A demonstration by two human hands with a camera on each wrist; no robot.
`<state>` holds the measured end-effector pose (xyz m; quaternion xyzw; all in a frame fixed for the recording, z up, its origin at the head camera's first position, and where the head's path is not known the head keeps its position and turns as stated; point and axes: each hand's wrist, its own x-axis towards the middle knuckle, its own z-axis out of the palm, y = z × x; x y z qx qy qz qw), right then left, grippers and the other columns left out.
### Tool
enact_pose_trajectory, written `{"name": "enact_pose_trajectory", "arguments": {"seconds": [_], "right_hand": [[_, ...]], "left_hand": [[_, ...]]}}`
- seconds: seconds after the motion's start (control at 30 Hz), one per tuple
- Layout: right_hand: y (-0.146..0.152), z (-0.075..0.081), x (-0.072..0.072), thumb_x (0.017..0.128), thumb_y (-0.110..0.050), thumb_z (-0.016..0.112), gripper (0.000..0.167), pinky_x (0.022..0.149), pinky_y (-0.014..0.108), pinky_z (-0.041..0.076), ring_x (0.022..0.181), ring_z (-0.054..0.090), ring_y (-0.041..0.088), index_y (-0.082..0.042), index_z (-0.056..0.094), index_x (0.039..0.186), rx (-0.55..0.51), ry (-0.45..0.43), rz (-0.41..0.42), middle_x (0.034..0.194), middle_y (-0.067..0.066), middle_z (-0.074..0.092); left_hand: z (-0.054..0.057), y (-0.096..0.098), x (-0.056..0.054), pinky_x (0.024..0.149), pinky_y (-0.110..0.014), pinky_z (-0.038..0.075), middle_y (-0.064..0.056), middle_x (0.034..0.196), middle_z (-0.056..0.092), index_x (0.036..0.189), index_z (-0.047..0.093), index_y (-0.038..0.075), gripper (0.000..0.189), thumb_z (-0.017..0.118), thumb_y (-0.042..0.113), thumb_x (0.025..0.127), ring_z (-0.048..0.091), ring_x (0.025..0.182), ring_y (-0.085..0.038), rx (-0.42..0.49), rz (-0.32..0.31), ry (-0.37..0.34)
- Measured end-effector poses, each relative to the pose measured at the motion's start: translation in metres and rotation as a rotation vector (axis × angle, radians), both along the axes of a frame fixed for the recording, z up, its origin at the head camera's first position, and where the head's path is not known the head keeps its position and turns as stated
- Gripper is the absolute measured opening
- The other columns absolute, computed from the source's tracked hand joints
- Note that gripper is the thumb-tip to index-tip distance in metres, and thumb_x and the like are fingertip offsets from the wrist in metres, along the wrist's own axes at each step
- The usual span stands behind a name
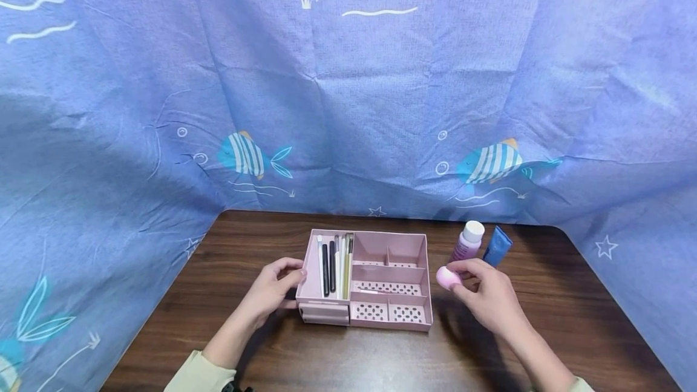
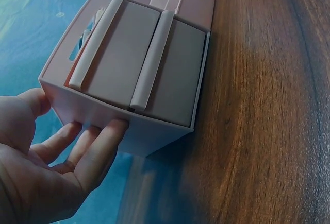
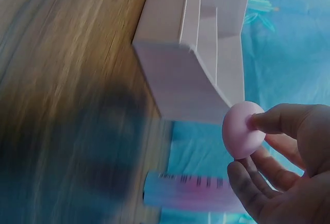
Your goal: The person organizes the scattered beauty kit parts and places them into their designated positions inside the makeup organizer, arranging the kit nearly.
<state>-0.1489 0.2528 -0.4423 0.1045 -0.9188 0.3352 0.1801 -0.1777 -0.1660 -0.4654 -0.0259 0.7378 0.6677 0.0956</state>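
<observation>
A pink desk organizer (image 1: 389, 274) stands on the table, with pens and brushes (image 1: 337, 265) in its left section and a thin stick (image 1: 376, 291) in a middle compartment. My left hand (image 1: 272, 288) rests against its left side; in the left wrist view the fingertips (image 2: 117, 126) touch that wall near two drawers (image 2: 116, 54). To the right of the organizer, my right hand (image 1: 487, 295) pinches a smooth pink egg-shaped object (image 1: 448, 278) between thumb and fingers. The right wrist view has this object (image 3: 242, 130) held in the air beside the organizer's side wall (image 3: 175, 80).
Behind the right hand stand a pink bottle with a white cap (image 1: 469, 241) and a blue tube (image 1: 497, 247). A blue fish-print cloth (image 1: 348, 107) hangs along the back edge of the dark wooden table (image 1: 239, 241).
</observation>
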Motion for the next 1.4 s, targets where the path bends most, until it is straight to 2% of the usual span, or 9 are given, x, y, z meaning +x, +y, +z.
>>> {"name": "enact_pose_trajectory", "arguments": {"seconds": [0.27,0.37,0.57,0.87,1.0,1.2,1.4], "right_hand": [[-0.026,-0.005,0.002,0.075,0.003,0.083,0.032,0.065,0.025,0.06,0.079,0.065,0.005,-0.014,0.077,0.102,-0.036,0.067,0.072,0.096,-0.005,0.073],[-0.036,-0.01,0.004,0.074,0.005,0.084,0.034,0.065,0.025,0.06,0.078,0.065,0.004,-0.015,0.077,0.101,-0.056,0.065,0.102,0.096,-0.006,0.073],[-0.058,-0.02,0.005,0.072,0.006,0.084,0.037,0.068,0.025,0.06,0.078,0.065,0.003,-0.019,0.077,0.099,-0.073,0.019,0.139,0.098,-0.009,0.073],[-0.087,-0.024,0.003,0.072,0.004,0.086,0.034,0.076,0.028,0.063,0.092,0.071,0.013,-0.018,0.078,0.096,-0.098,-0.048,0.171,0.1,-0.009,0.075],[-0.097,-0.027,0.003,0.072,0.003,0.087,0.032,0.077,0.029,0.064,0.089,0.073,0.014,-0.014,0.078,0.097,-0.115,-0.071,0.204,0.1,-0.004,0.076],[-0.107,-0.034,0.004,0.072,0.001,0.088,0.03,0.075,0.029,0.062,0.081,0.068,0.007,-0.015,0.078,0.096,-0.106,-0.123,0.18,0.098,-0.005,0.075],[-0.114,-0.041,0.003,0.074,0.0,0.086,0.029,0.078,0.031,0.062,0.082,0.068,0.008,-0.015,0.078,0.097,-0.089,-0.125,0.211,0.099,-0.004,0.076]], "left_hand": [[0.0,0.001,-0.001,0.072,-0.047,0.065,-0.015,0.11,0.062,0.131,0.06,-0.002,0.037,0.065,0.017,0.099,0.066,0.093,-0.02,-0.004,0.017,-0.009],[0.001,0.002,-0.001,0.072,-0.047,0.065,-0.015,0.11,0.061,0.131,0.061,-0.002,0.037,0.065,0.017,0.099,0.066,0.093,-0.02,-0.006,0.023,-0.01],[0.001,0.001,-0.001,0.072,-0.047,0.065,-0.016,0.111,0.061,0.131,0.06,-0.002,0.037,0.064,0.016,0.099,0.067,0.092,-0.02,-0.004,0.022,-0.011],[0.002,0.002,-0.001,0.071,-0.047,0.065,-0.015,0.11,0.062,0.13,0.061,-0.001,0.036,0.065,0.016,0.099,0.067,0.092,-0.02,-0.007,0.024,-0.016],[0.002,0.002,-0.002,0.071,-0.047,0.065,-0.015,0.109,0.062,0.13,0.061,-0.002,0.036,0.064,0.016,0.099,0.066,0.093,-0.02,-0.007,0.023,-0.018],[0.001,0.002,-0.002,0.071,-0.046,0.066,-0.015,0.11,0.061,0.131,0.061,-0.001,0.036,0.065,0.017,0.099,0.066,0.094,-0.02,-0.016,0.026,-0.018],[0.001,0.001,-0.001,0.07,-0.047,0.066,-0.015,0.11,0.061,0.132,0.061,-0.001,0.037,0.065,0.017,0.099,0.067,0.093,-0.02,-0.015,0.027,-0.014]]}}
